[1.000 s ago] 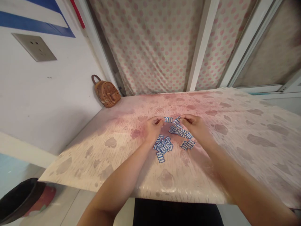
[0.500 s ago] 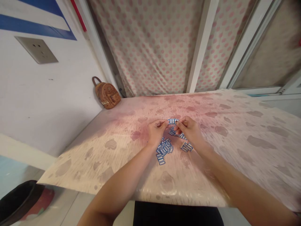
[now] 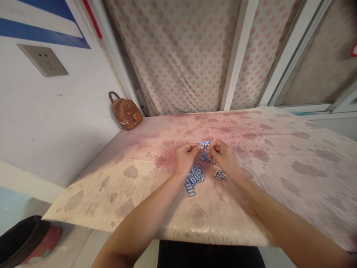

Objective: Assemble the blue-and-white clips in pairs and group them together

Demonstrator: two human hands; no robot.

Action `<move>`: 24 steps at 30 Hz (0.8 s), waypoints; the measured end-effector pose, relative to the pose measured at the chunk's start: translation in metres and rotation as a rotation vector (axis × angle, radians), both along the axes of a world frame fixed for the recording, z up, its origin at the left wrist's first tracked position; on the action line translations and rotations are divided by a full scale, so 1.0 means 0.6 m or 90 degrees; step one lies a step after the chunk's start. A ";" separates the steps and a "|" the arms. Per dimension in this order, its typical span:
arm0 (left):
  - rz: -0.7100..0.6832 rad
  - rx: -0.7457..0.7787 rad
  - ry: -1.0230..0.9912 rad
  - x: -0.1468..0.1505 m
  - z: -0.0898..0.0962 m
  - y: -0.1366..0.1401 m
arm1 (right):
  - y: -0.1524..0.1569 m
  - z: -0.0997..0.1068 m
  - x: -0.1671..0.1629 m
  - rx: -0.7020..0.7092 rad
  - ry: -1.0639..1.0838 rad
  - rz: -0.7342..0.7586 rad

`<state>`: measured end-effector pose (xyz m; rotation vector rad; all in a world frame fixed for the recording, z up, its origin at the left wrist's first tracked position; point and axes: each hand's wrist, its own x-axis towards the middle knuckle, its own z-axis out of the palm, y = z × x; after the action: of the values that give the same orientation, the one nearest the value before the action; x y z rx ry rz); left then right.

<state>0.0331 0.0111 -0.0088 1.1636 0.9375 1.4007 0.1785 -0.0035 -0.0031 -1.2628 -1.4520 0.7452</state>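
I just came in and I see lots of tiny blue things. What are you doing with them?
A person sits at a table with a heap of small blue-and-white tiles. The left hand and right hand meet at a short row of tiles lined up side by side, fingertips pinching its ends. More loose tiles lie beneath and between the hands. A small brown backpack sits at the far corner by the wall.

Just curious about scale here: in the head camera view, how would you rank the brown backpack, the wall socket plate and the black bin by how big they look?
1. Black bin, though cut off by the frame and nearest the camera.
2. Wall socket plate.
3. Brown backpack, though farther away, so unsure against the plate.
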 end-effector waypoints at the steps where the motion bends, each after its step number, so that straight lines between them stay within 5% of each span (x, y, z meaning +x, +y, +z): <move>1: 0.001 -0.004 0.000 -0.001 0.002 0.000 | 0.001 0.000 0.002 0.008 -0.021 -0.003; 12: -0.019 -0.024 0.013 -0.016 0.014 0.003 | 0.004 0.022 0.036 0.189 -0.348 0.052; 18: -0.036 -0.043 -0.009 -0.014 0.012 0.005 | 0.002 0.023 0.034 0.191 -0.308 0.056; 24: -0.012 -0.005 0.016 -0.013 0.014 0.001 | 0.008 0.017 0.031 0.066 -0.113 0.082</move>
<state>0.0250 0.0118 -0.0003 1.1839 0.9474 1.3693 0.1969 0.0011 0.0074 -1.1877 -1.7070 0.6469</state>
